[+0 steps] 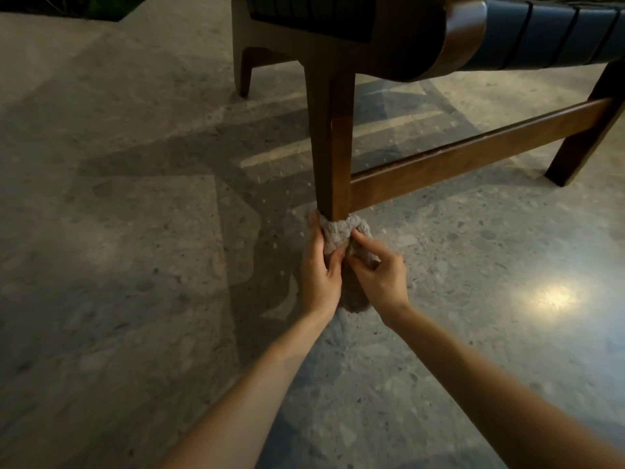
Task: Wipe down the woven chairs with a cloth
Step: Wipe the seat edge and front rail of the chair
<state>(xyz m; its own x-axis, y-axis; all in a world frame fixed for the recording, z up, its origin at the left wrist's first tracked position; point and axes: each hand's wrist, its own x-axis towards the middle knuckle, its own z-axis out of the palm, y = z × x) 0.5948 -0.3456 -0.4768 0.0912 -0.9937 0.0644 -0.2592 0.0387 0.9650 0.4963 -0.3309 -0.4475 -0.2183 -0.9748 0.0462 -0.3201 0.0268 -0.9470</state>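
A dark wooden chair with a woven blue-black seat (554,32) fills the top of the view. Its near front leg (333,147) comes straight down to the floor. A fluffy grey cloth (340,231) is wrapped round the foot of that leg. My left hand (319,269) grips the cloth on its left side, thumb curled into the fabric. My right hand (378,269) pinches the cloth from the right, just below the leg. The loose end of the cloth hangs down between my wrists.
A wooden crossbar (480,147) runs from the wrapped leg to another leg (581,143) at the right. A rear leg (245,72) stands at the upper left. The speckled stone floor (135,265) stretches all around, with a bright light glare (551,296) at the right.
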